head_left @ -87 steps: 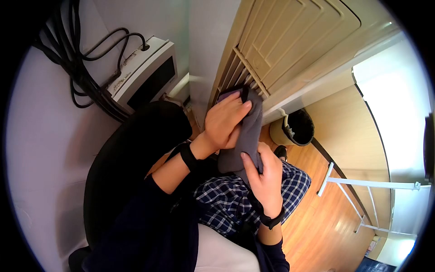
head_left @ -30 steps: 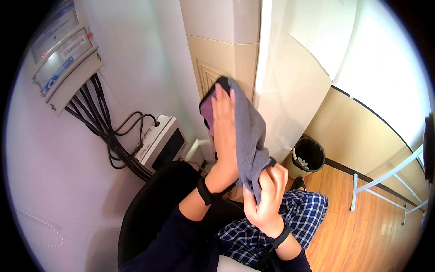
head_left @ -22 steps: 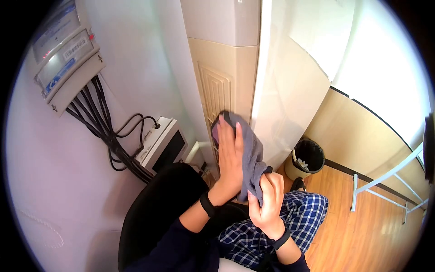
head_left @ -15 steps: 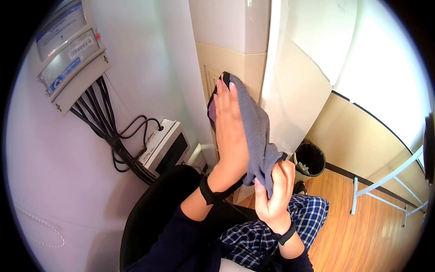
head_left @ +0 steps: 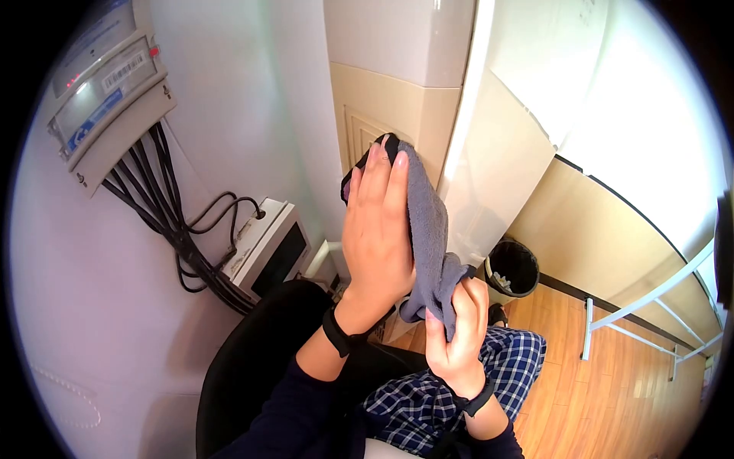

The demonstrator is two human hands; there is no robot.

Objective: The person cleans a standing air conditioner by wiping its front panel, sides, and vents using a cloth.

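Note:
A grey cloth (head_left: 428, 218) with black edging hangs in front of me, and a bit of purple shows at its far left side. My left hand (head_left: 378, 237) lies flat along it, fingers stretched out and the back of the hand toward me. The palm side is hidden. Lower right, my right hand (head_left: 459, 329) is closed on the bunched near end of the cloth, thumb against fingers. Each wrist has a black band.
Left on the wall are a meter box (head_left: 111, 99), black cables (head_left: 172, 222) and a white box with a dark screen (head_left: 279, 256). A cream cabinet (head_left: 382, 99) stands ahead. A trash bin (head_left: 512, 268) and a metal stand (head_left: 650, 298) are to the right.
My left hand has shifted slightly down and left over the cloth, and its fingers sit closer together. The right hand keeps its hold. The whole view has shifted a little.

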